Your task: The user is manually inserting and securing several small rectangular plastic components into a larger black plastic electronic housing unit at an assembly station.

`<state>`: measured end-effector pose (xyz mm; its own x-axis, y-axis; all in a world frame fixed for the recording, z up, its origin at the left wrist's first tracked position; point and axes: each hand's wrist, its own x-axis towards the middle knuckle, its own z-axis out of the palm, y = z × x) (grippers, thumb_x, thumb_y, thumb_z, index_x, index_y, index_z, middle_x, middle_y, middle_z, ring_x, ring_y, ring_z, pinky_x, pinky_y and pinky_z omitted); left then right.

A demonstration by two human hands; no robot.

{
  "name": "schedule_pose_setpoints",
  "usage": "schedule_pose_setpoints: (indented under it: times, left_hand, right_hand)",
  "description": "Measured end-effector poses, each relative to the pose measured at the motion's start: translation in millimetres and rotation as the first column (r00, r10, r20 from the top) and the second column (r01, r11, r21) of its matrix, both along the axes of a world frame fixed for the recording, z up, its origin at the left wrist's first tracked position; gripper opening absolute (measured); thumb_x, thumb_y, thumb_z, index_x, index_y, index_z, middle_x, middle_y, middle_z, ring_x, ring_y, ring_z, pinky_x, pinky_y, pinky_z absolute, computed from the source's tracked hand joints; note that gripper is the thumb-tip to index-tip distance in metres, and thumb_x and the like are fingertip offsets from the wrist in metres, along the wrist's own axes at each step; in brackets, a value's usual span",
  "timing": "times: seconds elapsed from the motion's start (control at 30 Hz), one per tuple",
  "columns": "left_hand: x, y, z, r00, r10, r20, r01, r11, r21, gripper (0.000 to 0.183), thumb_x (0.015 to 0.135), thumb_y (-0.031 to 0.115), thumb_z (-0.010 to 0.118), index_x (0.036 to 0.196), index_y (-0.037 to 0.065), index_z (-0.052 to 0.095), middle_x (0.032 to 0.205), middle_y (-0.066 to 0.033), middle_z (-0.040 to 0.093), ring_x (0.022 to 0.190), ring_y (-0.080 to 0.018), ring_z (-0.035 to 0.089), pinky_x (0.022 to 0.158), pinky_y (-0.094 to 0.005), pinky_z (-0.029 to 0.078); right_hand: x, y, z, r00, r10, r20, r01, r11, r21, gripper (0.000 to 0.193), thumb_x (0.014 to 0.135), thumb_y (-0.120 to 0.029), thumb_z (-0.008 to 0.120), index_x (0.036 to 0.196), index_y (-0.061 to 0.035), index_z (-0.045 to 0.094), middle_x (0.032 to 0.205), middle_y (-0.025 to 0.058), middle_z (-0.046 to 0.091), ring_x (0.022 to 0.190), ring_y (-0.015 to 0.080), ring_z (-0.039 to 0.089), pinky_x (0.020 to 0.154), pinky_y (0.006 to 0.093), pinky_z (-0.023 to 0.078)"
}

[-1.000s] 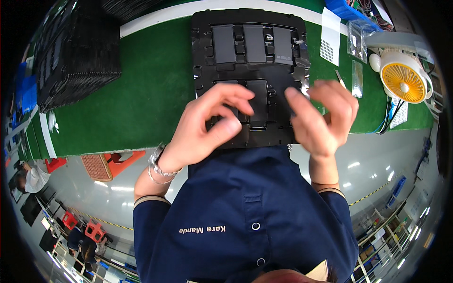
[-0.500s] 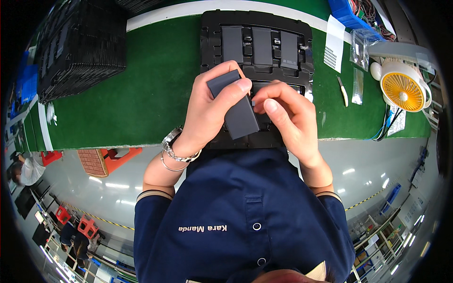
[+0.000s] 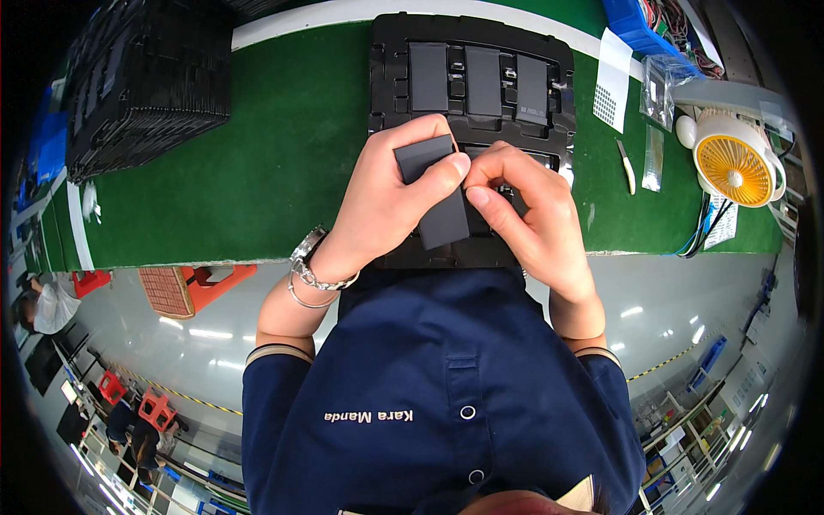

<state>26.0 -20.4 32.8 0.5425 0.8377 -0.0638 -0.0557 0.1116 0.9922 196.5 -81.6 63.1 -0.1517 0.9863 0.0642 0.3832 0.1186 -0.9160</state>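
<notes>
A flat dark grey rectangular block [image 3: 444, 221] is gripped in my left hand [image 3: 378, 193], the thumb across its face and the fingers behind it. My right hand [image 3: 542, 210] is closed in a pinch at the block's right edge, near my left thumb tip. Whatever lies between those fingertips is too small to make out. Both hands are over a black moulded plastic tray [image 3: 384, 86]. Three similar grey blocks sit in its far row: a left one [image 3: 428, 77], a middle one [image 3: 483, 81] and a right one [image 3: 532, 88]. My hands hide much of the tray's near part.
A tall stack of black trays [image 3: 150, 94] stands on the green mat [image 3: 292, 146] at left. To the right lie a label sheet [image 3: 612, 81], a white-handled knife [image 3: 627, 167] and clear plastic bags [image 3: 657, 90]. Beyond are a yellow-and-white fan [image 3: 734, 161] and a blue bin [image 3: 639, 30].
The block has turned a little more upright in my left hand. My right fingers have closed from a loose curl into a pinch at its edge. The view has shifted slightly.
</notes>
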Motion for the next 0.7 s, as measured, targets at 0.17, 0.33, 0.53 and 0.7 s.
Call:
schedule_pose_setpoints:
  times: [0.17,0.33,0.53,0.7]
  left_hand:
    - [0,0,3,1.0,0.021,0.014,-0.021,1.0,-0.006,0.021,0.086,0.015,0.063,0.073,0.003,0.051,0.059,0.0034,0.047,0.056,-0.0033,0.041,0.05,-0.0236,0.034]
    - [-2,0,4,0.999,0.045,0.026,-0.045,0.999,-0.016,0.019,0.086,0.014,0.062,0.075,0.003,0.052,0.06,0.0023,0.052,0.057,-0.0037,0.047,0.052,-0.0228,0.038]
    - [0,-3,4,0.998,0.051,0.047,-0.05,0.998,-0.026,0.018,0.086,0.014,0.062,0.075,0.003,0.053,0.062,0.0012,0.054,0.057,-0.0043,0.049,0.052,-0.0231,0.04]
    - [0,-3,-2,0.996,0.024,0.088,-0.024,1.0,-0.001,0.017,0.086,0.014,0.061,0.075,0.003,0.053,0.063,0.0013,0.054,0.058,-0.0045,0.049,0.053,-0.0232,0.041]
  right_hand:
    - [-1,-3,-7,0.92,-0.107,-0.376,-0.006,0.958,-0.288,0.012,0.094,-0.012,0.059,0.089,-0.0003,0.057,0.078,0.0033,0.058,0.073,0.0118,0.055,0.066,0.0268,0.045]
    - [-4,0,-11,0.857,-0.153,-0.492,-0.033,0.936,-0.35,0.019,0.097,-0.018,0.057,0.091,-0.0006,0.057,0.078,-0.0002,0.057,0.074,0.0058,0.052,0.067,0.0227,0.044]
    - [-9,-2,-17,0.828,-0.159,-0.538,-0.045,0.937,-0.346,0.018,0.097,-0.018,0.058,0.088,-0.0018,0.056,0.075,-0.0007,0.054,0.07,0.0055,0.049,0.065,0.0216,0.042]
    - [-14,-8,-22,0.789,-0.206,-0.578,-0.007,0.939,-0.344,0.018,0.097,-0.018,0.057,0.086,-0.0026,0.055,0.075,-0.0004,0.055,0.069,0.0055,0.049,0.064,0.0215,0.041]
